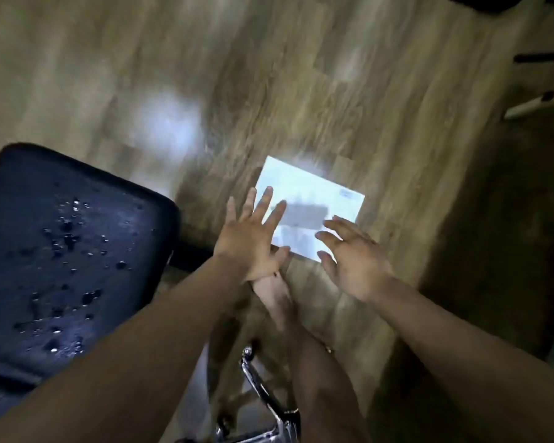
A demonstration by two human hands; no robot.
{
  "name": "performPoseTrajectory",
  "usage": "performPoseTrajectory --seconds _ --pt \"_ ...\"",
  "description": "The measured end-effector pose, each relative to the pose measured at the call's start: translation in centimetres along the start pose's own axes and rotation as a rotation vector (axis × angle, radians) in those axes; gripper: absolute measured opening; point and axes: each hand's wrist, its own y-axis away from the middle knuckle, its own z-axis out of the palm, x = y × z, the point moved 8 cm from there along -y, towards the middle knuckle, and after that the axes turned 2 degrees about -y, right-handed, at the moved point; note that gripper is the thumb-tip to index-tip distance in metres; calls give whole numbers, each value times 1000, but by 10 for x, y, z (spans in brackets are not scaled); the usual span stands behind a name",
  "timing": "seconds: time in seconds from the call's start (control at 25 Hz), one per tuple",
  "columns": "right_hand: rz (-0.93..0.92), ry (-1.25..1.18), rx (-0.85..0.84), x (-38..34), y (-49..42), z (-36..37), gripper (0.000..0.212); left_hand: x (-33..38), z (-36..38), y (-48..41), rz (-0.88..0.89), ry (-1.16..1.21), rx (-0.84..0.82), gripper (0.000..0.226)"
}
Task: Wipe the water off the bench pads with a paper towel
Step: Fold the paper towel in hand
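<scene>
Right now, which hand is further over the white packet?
The left hand: its straight fingers lie across the white packet. The right hand covers only its near corner.

The whole view is showing motion blur. The left hand [253, 238] and right hand [352, 257] are covering the near edge of the white pack [311, 199]; its print is blurring beyond reading. The frame edge is cutting off the bench pad [71, 251] at left.

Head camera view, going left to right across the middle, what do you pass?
Black padded bench pad beaded with water drops → left hand, fingers spread → white rectangular paper towel pack on the wooden floor → right hand, open.
</scene>
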Motion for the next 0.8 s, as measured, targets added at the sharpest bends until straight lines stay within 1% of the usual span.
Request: performPoseTrajectory --seconds 0.08,0.16,0.24,0.32,0.36,0.4,0.48,0.52,0.6,0.64,0.68,0.72,0.8 --pt "49 -116 112 23 -22 40 37 4 49 -41 20 3 -47 83" --pt "144 -129 73 42 -47 74 47 5 88 -72 37 -34 -112 82" --pt "184 -89 23 66 -81 110 59 8 128 -99 89 -96 -170 80" --pt "206 -74 -41 81 -108 138 67 7 148 -117 130 -167 -162 75" --pt "188 -41 -57 83 -119 149 66 8 148 -125 149 -164 -98 70" --pt "164 -20 -40 81 -128 153 63 6 145 -130 156 -102 -25 66" --pt "127 -39 69 76 -134 147 52 3 136 -128 116 150 71 60" --pt "114 -74 120 74 -129 140 48 0 133 -121 52 322 99 56" --pt "110 -217 193 60 -95 125 46 -16 134 -86 -160 677 179 50" --pt "109 -283 212 47 -74 117 45 -20 133 -61 -239 803 204 50" --pt "105 -337 212 31 -54 110 44 -22 132 -34 -278 891 213 50" --pt "90 -374 186 10 -35 107 41 -18 132 -4 -277 938 201 51" --pt "38 -442 123 -37 5 105 38 -7 134 61 -264 982 189 49"
